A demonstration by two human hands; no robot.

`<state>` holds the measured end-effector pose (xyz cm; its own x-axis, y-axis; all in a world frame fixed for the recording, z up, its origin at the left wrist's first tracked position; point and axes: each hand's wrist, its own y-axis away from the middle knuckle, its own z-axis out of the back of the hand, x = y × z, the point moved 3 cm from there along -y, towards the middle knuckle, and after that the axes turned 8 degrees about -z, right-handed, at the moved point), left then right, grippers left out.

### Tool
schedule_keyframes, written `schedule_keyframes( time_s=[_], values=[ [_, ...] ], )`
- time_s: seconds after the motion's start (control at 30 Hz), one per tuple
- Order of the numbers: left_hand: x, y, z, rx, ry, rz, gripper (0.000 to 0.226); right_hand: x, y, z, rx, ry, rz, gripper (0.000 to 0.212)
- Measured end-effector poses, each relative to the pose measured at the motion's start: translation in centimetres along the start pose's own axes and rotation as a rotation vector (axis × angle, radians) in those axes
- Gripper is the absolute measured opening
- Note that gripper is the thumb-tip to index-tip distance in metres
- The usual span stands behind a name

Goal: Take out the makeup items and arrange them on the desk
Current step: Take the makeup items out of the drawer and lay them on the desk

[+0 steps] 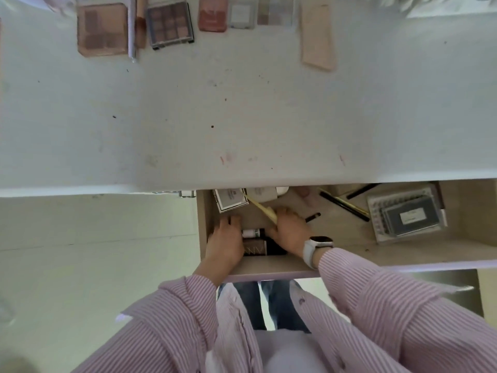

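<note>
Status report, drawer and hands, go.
Both hands in open wooden drawer. Left hand resting beside dark bottles, grip unclear. Right hand holds thin cream stick. Palettes already on white desk.

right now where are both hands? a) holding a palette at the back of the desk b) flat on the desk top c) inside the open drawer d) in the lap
c: the left hand and right hand both reach into the open drawer among the bottles, while the palettes lie untouched at the far edge of the desk.
</note>
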<state>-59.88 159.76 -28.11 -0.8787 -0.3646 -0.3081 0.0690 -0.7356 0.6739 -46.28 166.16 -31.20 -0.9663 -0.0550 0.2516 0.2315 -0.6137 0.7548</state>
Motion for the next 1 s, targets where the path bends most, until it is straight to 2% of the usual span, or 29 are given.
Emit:
schedule_keyframes(
  time_s=[0.13, 0.23, 0.33, 0.43, 0.6, 0.77, 0.87, 1.0],
  values=[
    [0.2, -1.0, -0.5, 0.035, 0.094, 0.097, 0.035, -2.6, 1.5, 1.8, 0.051, -0.031, 0.061, 0.012],
    [0.3, -1.7, -0.9, 0.075, 0.054, -0.008, 0.03, -3.6, 2.2, 2.2, 0.082, 0.013, 0.138, 0.008],
    [0.5, -1.8, -1.3, 0.087, 0.078, -0.165, 0.027, -3.7, 2.5, 1.4, 0.08, 0.087, 0.203, 0.02],
    [0.8, -2.1, -1.4, 0.09, 0.121, -0.241, 0.027, -3.4, 2.5, 0.6, 0.067, 0.152, 0.244, 0.034],
    [0.4, -3.1, -1.0, 0.125, 0.163, -0.247, 0.024, -3.0, 1.9, 0.4, 0.154, 0.18, 0.191, 0.041],
    [0.0, -3.8, -0.3, 0.241, 0.064, -0.23, 0.029, -2.0, 1.6, 1.1, 0.231, 0.162, 0.18, 0.037],
    [0.1, -3.0, 0.6, 0.183, 0.057, -0.204, 0.028, -2.3, 1.9, 1.4, 0.257, 0.116, 0.144, 0.036],
    [0.6, -0.6, 2.7, -0.032, 0.174, -0.18, 0.023, -3.8, 3.3, 3.0, 0.235, 0.026, 0.103, 0.041]
  ],
)
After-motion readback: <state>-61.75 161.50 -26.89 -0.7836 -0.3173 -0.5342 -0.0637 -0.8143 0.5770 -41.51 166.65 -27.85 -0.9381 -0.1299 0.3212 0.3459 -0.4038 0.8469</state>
